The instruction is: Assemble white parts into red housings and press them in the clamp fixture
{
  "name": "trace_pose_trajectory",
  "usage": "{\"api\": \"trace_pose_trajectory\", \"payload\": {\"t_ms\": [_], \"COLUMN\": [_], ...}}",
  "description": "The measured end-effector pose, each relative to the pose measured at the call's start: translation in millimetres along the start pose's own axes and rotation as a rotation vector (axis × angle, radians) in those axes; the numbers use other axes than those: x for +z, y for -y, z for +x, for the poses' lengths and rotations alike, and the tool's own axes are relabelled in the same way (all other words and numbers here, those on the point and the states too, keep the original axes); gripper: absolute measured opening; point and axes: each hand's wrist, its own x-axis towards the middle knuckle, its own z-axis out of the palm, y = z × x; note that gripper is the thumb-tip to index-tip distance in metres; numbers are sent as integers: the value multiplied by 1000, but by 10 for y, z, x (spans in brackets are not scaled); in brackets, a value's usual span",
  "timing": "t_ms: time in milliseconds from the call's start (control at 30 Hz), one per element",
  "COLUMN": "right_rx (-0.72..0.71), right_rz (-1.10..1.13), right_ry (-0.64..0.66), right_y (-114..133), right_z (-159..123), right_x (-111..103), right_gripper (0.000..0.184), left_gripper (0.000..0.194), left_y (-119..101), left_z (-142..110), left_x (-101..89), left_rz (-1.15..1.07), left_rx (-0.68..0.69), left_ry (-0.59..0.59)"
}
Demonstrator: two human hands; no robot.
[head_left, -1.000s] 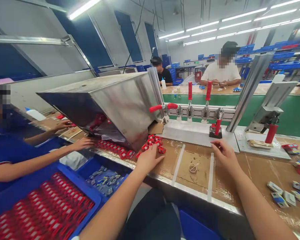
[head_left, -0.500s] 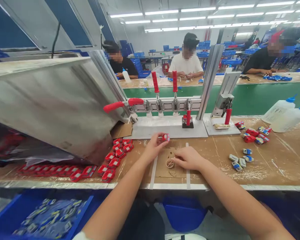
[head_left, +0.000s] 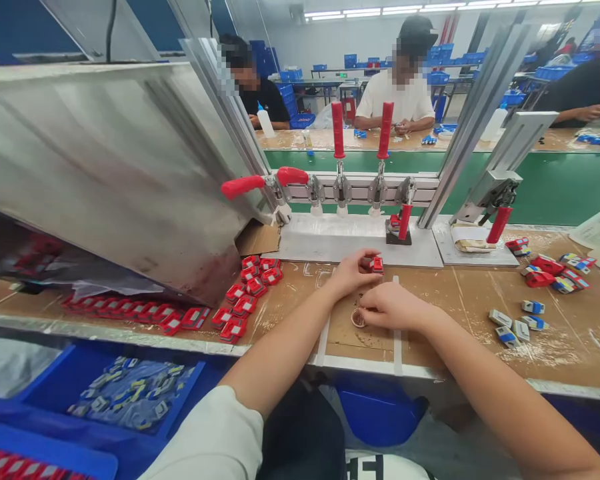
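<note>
My left hand is closed on a small red part, held just above the brown table. Close beside it, my right hand rests on the table with its fingertips pinched at a small heap of rubber bands. Both hands sit between two white strips fixed to the table. Several more red parts lie to the left, spilling from under a large steel hopper.
A jig with red-handled toggle clamps stands behind my hands on a white base. Blue-and-grey parts and red ones lie at the right. A blue bin of parts hangs below the table edge. Other people work across the green divider.
My view swung right and closer to the jig. My left hand picked a red part from the pile and carried it to the centre; my right hand came down onto the rubber bands.
</note>
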Motion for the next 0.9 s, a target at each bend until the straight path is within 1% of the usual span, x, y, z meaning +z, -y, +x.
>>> {"api": "trace_pose_trajectory", "payload": {"t_ms": [67,100,133,167,233,267,300,333,467,633,900], "right_rx": [17,37,73,126,256,311,350,374,410,440,446], "right_rz": [244,362,466,550,646,668,676,676,632,591,463], "right_ry": [-65,-129,-221,-340,-605,-711,-784,-826,-837,-832,-815], "right_y": [-114,-184,-258,-332,-470,-530,-581,-624,-719,-752,-689], "right_z": [-30,-49,-68,-82,-95,-92,-82,-69,-16,-4,-9], "right_x": [51,72,85,91,84,77,70,66,69,72,16], "right_gripper": [40,42,44,45,48,48,49,50,53,54,50], "left_gripper": [66,67,66,65,62,62,61,61,60,60,59], "left_y": [-9,-13,-15,-17,-24,-30,-37,-45,-71,-74,-104], "left_z": [4,4,4,2,-3,-5,-6,-7,-3,-2,-12], "left_x": [1,1,1,2,6,8,11,13,18,20,42], "left_rz": [-9,-2,11,28,56,63,65,63,44,40,95], "left_rx": [25,35,42,46,45,44,41,38,20,11,18], "left_ry": [-6,-7,-6,-2,7,11,16,20,25,21,8]}}
